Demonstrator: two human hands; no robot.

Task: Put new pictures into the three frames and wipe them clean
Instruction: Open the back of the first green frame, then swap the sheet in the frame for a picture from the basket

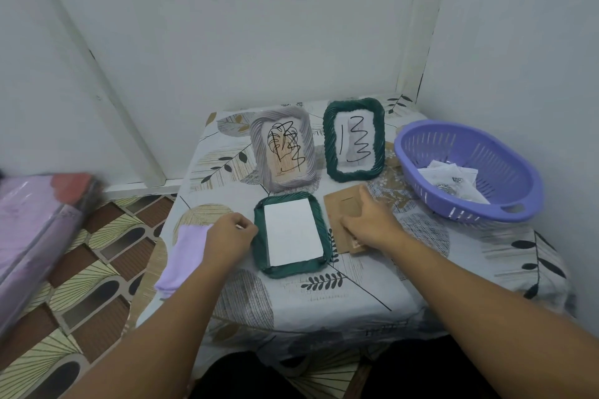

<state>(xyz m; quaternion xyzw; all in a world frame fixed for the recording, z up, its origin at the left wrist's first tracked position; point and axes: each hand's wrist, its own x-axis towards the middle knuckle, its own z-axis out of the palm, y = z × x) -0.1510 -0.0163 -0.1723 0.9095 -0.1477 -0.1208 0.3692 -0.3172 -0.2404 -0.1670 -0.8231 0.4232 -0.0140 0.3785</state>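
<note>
Three frames [293, 233] | leaf-print tablecloth [324, 295] | white corner walls [259, 25]

A single wide-angle view from a camera worn on the person's head, looking forward and steeply down at a small table [324, 301] covered with a leaf-print cloth, set into a white room corner. The camera sits close, above the table's near edge. Both forearms reach in from the bottom of the picture. The patterned floor [81, 269] shows past the table's left edge.
</note>
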